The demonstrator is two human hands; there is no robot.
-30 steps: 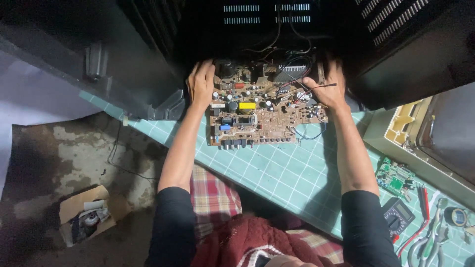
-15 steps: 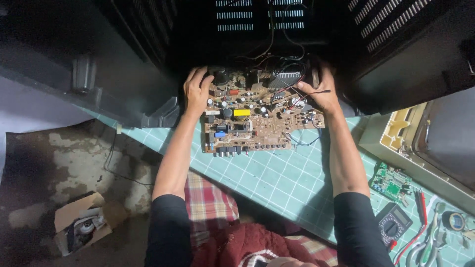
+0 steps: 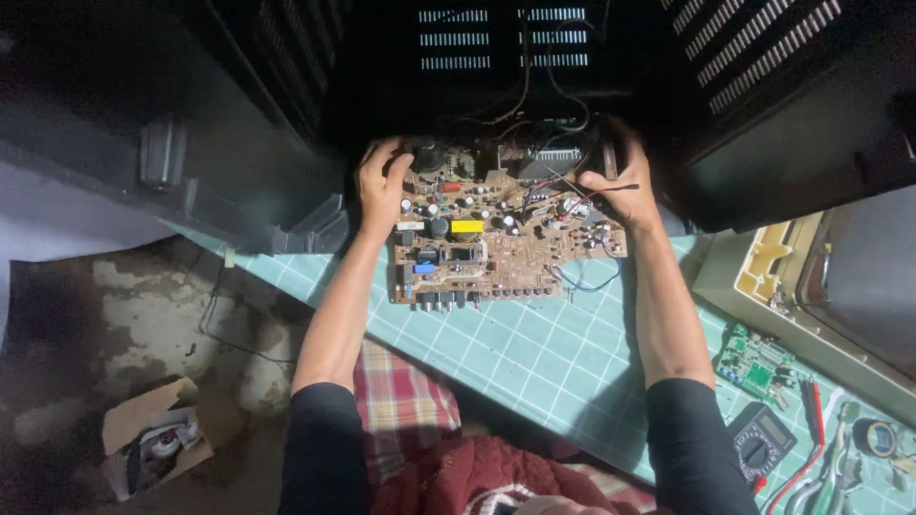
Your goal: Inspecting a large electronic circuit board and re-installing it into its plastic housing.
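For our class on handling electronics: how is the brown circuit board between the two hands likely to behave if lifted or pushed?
The circuit board looks flat and rigid, so it probably stays stiff rather than sagging. Its upright parts and loose wires seem fragile and apt to snag. With the left hand and right hand at opposite edges, it likely slides evenly on the green mat.

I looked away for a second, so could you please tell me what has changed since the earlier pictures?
The circuit board has slid further back into the dark cabinet, pushed by the left hand and right hand, which keep their grip on its far corners. The green mat, the multimeter and the cardboard box stayed put.
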